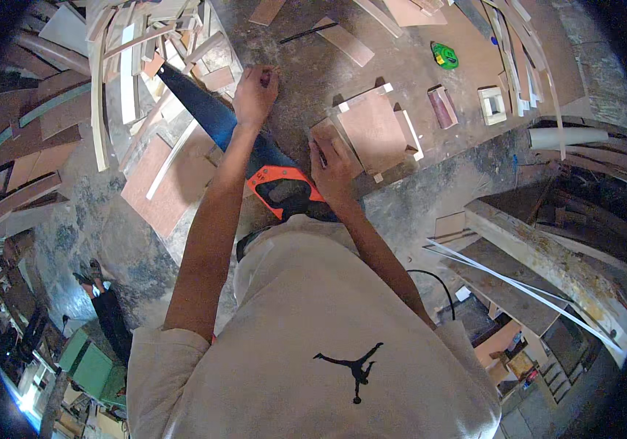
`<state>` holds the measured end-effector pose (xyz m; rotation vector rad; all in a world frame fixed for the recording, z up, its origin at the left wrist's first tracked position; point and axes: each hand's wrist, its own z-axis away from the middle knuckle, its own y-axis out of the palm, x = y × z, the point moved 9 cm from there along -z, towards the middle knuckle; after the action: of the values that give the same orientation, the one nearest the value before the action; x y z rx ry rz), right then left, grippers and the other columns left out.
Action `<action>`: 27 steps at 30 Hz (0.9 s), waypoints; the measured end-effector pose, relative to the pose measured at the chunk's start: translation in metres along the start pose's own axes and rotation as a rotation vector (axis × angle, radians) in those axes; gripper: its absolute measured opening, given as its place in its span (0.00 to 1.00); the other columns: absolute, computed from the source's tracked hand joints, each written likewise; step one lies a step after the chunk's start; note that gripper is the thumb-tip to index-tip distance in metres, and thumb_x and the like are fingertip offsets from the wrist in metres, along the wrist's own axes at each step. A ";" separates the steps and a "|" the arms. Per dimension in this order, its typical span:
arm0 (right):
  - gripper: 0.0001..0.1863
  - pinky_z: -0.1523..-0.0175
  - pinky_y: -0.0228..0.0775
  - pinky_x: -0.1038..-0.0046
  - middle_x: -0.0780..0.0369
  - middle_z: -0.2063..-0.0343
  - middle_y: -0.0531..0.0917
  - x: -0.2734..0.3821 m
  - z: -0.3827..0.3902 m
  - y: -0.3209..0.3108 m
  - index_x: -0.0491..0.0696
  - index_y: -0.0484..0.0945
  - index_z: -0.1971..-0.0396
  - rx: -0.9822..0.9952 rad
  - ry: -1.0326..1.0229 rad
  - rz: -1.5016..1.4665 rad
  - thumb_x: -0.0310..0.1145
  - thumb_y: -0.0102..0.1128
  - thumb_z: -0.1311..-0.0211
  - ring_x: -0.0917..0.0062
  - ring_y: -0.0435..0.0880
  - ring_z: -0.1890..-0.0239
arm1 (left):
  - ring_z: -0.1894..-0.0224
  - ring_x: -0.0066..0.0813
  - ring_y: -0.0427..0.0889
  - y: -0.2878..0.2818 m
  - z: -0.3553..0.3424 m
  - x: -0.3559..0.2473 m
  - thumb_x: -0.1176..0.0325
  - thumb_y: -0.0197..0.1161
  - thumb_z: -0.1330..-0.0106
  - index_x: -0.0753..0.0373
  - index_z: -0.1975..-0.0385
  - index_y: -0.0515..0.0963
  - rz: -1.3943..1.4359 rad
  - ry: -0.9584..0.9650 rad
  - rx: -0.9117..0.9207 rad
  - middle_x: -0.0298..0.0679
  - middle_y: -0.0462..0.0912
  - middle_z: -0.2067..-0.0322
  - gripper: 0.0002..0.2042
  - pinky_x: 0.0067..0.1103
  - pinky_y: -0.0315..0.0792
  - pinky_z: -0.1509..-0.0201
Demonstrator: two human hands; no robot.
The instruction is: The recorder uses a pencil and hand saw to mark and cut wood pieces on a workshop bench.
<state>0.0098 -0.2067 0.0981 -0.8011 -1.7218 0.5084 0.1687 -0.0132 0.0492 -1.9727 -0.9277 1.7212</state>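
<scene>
A hand saw (207,117) with a blue blade and an orange-and-black handle (284,189) lies slantwise on the worktable, its handle close to my body. My left hand (257,94) is above the table just right of the blade, fingers curled; what they hold, if anything, is too small to name. Beside the saw handle, my right hand (333,167) has its fingers bent at the left edge of a small wooden panel assembly (373,130) with white edge strips. Whether something small sits in those fingers is hidden.
A green tape measure (444,55), a reddish wood block (443,107) and a small white-edged square frame (492,105) lie to the right. Loose strips and offcuts (174,51) pile up at far left. A plywood sheet (163,186) lies near left; a person's legs (110,318) show beyond.
</scene>
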 end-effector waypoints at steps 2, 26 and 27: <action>0.13 0.51 0.78 0.59 0.53 0.58 0.84 -0.002 0.000 0.001 0.46 0.85 0.51 0.014 0.000 -0.003 0.29 0.66 0.35 0.55 0.85 0.57 | 0.62 0.48 0.86 0.000 0.000 0.001 0.58 0.66 0.33 0.55 0.59 0.84 -0.044 -0.030 0.003 0.44 0.83 0.65 0.10 0.39 0.80 0.59; 0.19 0.47 0.76 0.56 0.50 0.55 0.85 0.033 -0.059 -0.018 0.40 0.79 0.45 -0.073 -0.041 -0.144 0.33 0.63 0.31 0.51 0.84 0.52 | 0.56 0.24 0.83 -0.054 0.077 -0.028 0.70 0.61 0.25 0.65 0.37 0.73 1.094 -0.326 0.423 0.38 0.85 0.52 0.19 0.19 0.75 0.52; 0.19 0.47 0.75 0.57 0.51 0.57 0.85 0.044 -0.055 -0.021 0.41 0.79 0.45 -0.098 -0.164 -0.020 0.36 0.64 0.31 0.53 0.84 0.52 | 0.56 0.24 0.83 -0.063 0.082 -0.035 0.70 0.61 0.25 0.65 0.37 0.73 1.092 -0.320 0.418 0.38 0.85 0.52 0.19 0.19 0.75 0.52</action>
<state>0.0500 -0.1924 0.1575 -0.8295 -1.9160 0.4904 0.0728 -0.0038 0.1000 -2.0331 0.5979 2.5214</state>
